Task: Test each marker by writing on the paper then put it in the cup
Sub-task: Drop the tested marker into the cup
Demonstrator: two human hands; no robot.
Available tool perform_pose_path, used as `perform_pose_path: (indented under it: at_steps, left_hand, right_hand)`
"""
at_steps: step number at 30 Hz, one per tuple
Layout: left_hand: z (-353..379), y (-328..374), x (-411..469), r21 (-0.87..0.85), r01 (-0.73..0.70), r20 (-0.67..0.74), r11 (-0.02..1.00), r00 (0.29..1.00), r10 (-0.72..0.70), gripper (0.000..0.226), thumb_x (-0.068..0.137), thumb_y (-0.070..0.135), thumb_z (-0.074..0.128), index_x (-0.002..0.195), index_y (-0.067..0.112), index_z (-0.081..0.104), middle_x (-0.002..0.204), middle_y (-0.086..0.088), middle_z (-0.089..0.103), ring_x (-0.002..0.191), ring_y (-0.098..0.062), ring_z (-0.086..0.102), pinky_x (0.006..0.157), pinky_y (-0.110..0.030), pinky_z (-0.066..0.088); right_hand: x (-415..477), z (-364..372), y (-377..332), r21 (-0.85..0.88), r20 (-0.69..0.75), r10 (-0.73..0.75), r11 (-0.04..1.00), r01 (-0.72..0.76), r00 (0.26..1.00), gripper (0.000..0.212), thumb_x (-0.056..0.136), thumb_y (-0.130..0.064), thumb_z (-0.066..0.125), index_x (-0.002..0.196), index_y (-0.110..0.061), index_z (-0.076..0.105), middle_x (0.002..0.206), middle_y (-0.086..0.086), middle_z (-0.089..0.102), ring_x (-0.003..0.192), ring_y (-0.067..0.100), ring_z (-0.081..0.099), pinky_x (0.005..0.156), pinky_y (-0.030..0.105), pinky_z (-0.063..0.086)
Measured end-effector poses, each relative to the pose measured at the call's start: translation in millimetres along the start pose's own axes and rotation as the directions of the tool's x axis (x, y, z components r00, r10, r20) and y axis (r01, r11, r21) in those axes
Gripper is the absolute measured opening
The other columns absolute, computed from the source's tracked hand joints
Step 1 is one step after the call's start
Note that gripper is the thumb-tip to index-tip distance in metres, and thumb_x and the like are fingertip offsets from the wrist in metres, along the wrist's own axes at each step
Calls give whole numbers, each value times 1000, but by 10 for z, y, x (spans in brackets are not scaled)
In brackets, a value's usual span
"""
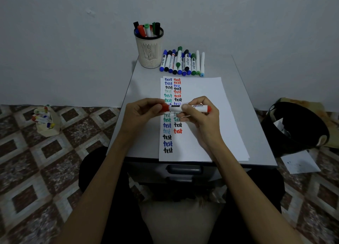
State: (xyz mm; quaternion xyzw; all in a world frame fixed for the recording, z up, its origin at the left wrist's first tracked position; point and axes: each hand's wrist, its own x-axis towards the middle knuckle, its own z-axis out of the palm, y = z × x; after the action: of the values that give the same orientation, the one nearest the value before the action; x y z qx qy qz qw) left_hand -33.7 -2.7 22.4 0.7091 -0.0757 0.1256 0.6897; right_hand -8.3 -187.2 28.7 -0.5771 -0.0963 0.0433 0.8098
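One cup [149, 49] is counted, holding about six standing markers [146, 29]. About eleven loose markers [181, 63] are laid in one row. One red marker [175, 108] is held by the left hand [139, 113] and the right hand [203, 119]. One bin [293, 130] and one box [48, 126] are counted.

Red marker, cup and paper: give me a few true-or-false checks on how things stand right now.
1. The left hand and right hand both hold the red marker above the paper. True.
2. The cup is empty. False: several upright markers stand in it.
3. A row of markers lies on the table to the right of the cup. True.
4. The paper is blank. False: it carries two columns of the word "test" in several colours.
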Motion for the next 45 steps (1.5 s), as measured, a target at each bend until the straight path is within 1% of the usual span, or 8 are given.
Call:
perform_pose_path:
  at_steps: [7, 24, 29, 33, 36, 39, 42, 45]
  left_hand:
    - [-7, -5, -18, -52, 10, -49, 999, 999, -12, 31, 79, -4, 64, 107, 8, 64, 89, 5, 73, 94, -17, 68, 78, -22, 54]
    - [5, -19, -24, 98, -90, -67, 991, 993, 97, 29, 77, -3, 66, 103, 8, 64, 86, 12, 73, 89, -14, 69, 77, -20, 54]
    - [15, -32, 24, 43, -71, -109, 997, 991, 75, 29, 79, -2, 65, 105, 9, 64, 90, 5, 72, 93, -15, 67, 79, -22, 53]
    - [20, -60, 37, 41, -85, -165, 996, 982, 90, 32, 82, -1, 62, 112, 8, 60, 107, -8, 66, 102, -17, 65, 82, -26, 54]
    - [43, -97, 37, 166, -99, -202, 981, 970, 132, 33, 81, 3, 65, 113, 8, 61, 109, -6, 66, 100, -16, 65, 82, -24, 53]
    - [38, -181, 55, 437, 5, -328, 899, 932, 154, 41, 83, 12, 66, 123, 16, 55, 116, 1, 62, 106, -7, 59, 90, -25, 50]
    - [18, -285, 86, 670, 110, -288, 734, 950, 120, 44, 90, 24, 56, 133, 15, 46, 138, -3, 48, 128, -15, 41, 111, -42, 29]
    - [38, -327, 92, 781, 128, -192, 612, 980, 40, 45, 96, 37, 41, 137, 18, 42, 147, 1, 37, 137, -12, 26, 117, -37, 7]
  right_hand:
    - [-15, -15, 0, -33, -39, -41, 999, 39, 998, 16, 80, 6, 70, 91, -1, 61, 89, 8, 74, 83, 31, 73, 64, 34, 61]
    - [-4, -13, 75, -145, -29, -82, 986, 77, 996, 13, 81, -1, 72, 85, 3, 61, 68, 13, 72, 57, 24, 69, 62, 35, 60]
    - [98, -43, 30, -368, 17, -118, 923, 116, 993, 19, 76, -9, 80, 76, -3, 62, 75, 10, 71, 73, 18, 71, 64, 30, 57]
    - [273, 56, -51, -664, 151, -11, 740, 110, 988, 20, 72, -17, 83, 74, -13, 63, 79, 5, 71, 73, 19, 69, 67, 42, 59]
    - [433, 193, -68, -773, 283, 47, 602, 199, 958, 20, 77, -10, 78, 81, -20, 61, 87, -1, 66, 76, 15, 62, 70, 37, 56]
    - [669, 299, -102, -793, 331, 76, 562, 234, 941, 31, 83, 1, 67, 106, -17, 55, 97, 2, 60, 82, 15, 60, 68, 23, 52]
    - [1015, 396, -149, -794, 312, -50, 534, 290, 949, 47, 89, 2, 59, 131, -14, 46, 101, 8, 60, 80, 15, 58, 67, 22, 50]
    - [1431, 521, -274, -798, 265, -196, 505, 329, 944, 53, 92, -3, 57, 140, -12, 37, 94, 12, 62, 71, 16, 57, 57, 19, 45]
